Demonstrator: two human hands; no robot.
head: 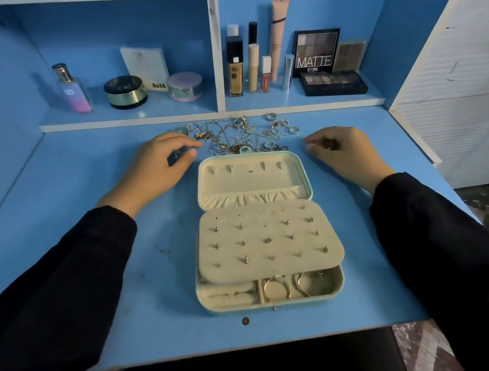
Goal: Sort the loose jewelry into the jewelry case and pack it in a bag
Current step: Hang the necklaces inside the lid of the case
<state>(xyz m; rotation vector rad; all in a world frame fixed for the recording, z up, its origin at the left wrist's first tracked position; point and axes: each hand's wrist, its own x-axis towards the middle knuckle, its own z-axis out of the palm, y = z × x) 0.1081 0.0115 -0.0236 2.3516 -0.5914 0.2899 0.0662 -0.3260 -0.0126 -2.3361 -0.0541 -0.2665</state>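
Observation:
The mint jewelry case [304, 178] lies open in the middle of the blue desk. Its cream earring panel [231, 267] carries several studs, and two gold hoops [276, 287] sit in the front compartments below it. A tangle of loose chains and rings [240, 133] lies just behind the lid. My left hand [155, 168] is at the pile's left end, thumb and fingers curled round a small silver piece [176, 155]. My right hand [343, 148] rests on the desk right of the lid, fingers loosely curled, with nothing plainly in them.
A shelf behind the pile holds a perfume bottle [73, 89], powder jars [125, 92], upright makeup tubes [253, 67] and eyeshadow palettes [332, 83]. A small brown button-like disc [245, 321] lies near the desk's front edge. A white slatted panel [464, 81] stands at right.

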